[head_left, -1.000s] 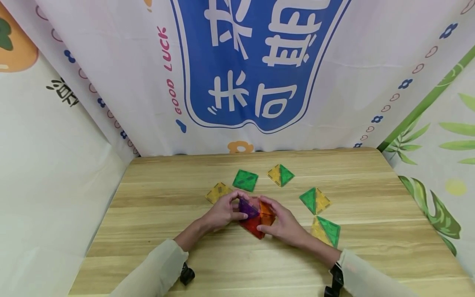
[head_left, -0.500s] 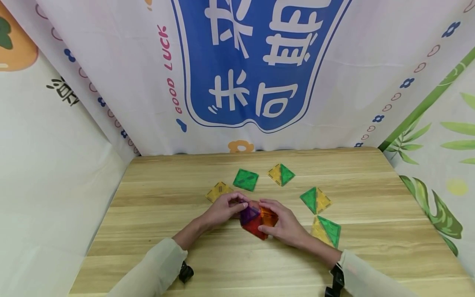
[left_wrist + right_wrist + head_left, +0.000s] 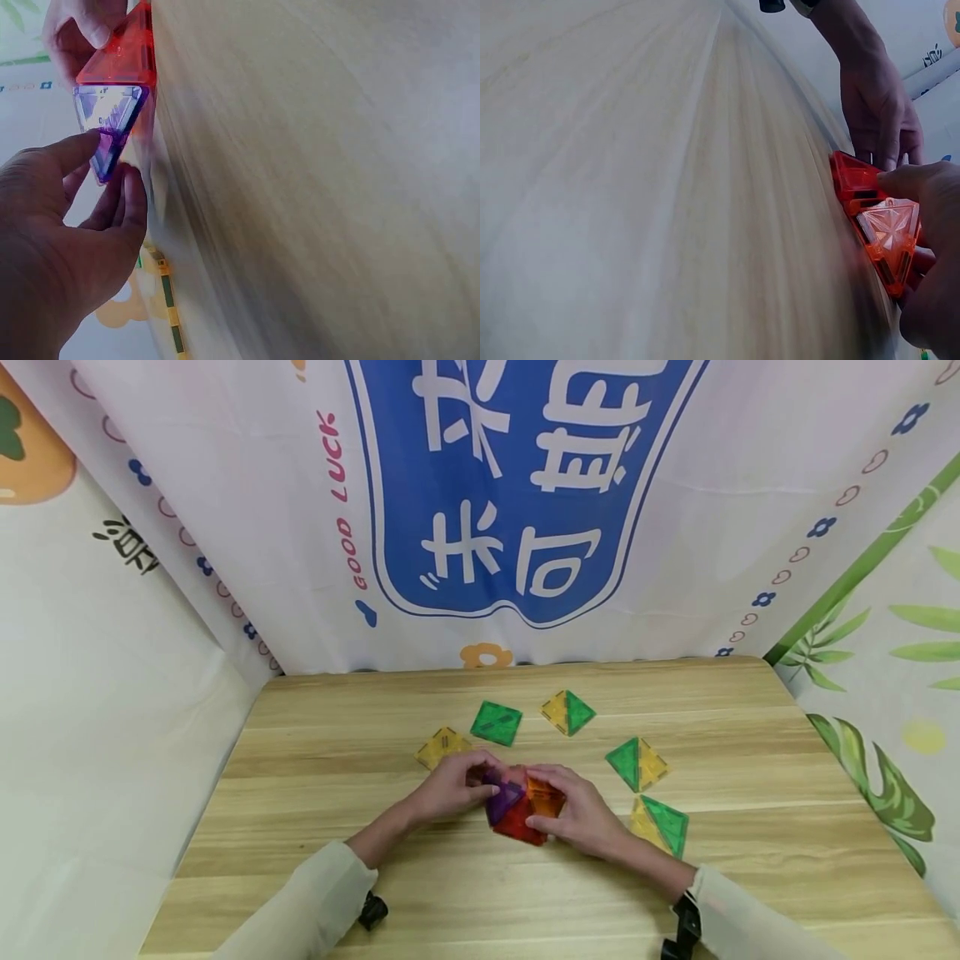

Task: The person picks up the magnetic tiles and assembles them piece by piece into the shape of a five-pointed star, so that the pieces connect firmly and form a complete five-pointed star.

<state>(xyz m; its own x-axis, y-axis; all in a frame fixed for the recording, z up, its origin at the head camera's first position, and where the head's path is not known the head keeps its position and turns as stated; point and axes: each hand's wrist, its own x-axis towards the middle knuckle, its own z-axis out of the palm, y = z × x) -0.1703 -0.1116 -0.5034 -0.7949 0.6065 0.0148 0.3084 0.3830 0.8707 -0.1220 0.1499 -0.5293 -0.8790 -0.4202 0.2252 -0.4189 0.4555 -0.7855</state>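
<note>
Near the table's middle stands a joined piece of translucent tiles, with a purple triangle [image 3: 507, 800], a red part [image 3: 521, 823] and an orange part [image 3: 545, 799]. The left hand [image 3: 450, 789] pinches the purple triangle [image 3: 112, 112] between thumb and fingers at its left side. From the right, the right hand [image 3: 585, 817] grips the orange part, its thumb against the red face. In the right wrist view the orange triangle [image 3: 889, 232] lies beside the red tile [image 3: 855, 178], and the right hand [image 3: 941, 247] curls round them. The far side of the piece is hidden.
Flat tiles lie around the piece: a yellow square [image 3: 442, 745] behind the left hand, a green square [image 3: 497, 723], and yellow-green pairs at the back [image 3: 568, 712], right [image 3: 637, 764] and near the right forearm [image 3: 661, 825]. A printed cloth [image 3: 300, 527] hangs behind the table.
The joined piece has turned slightly and shifted a little to the right, its red face now more towards the front. The left fingers have changed their hold on the purple triangle; the right hand moved slightly with the piece.
</note>
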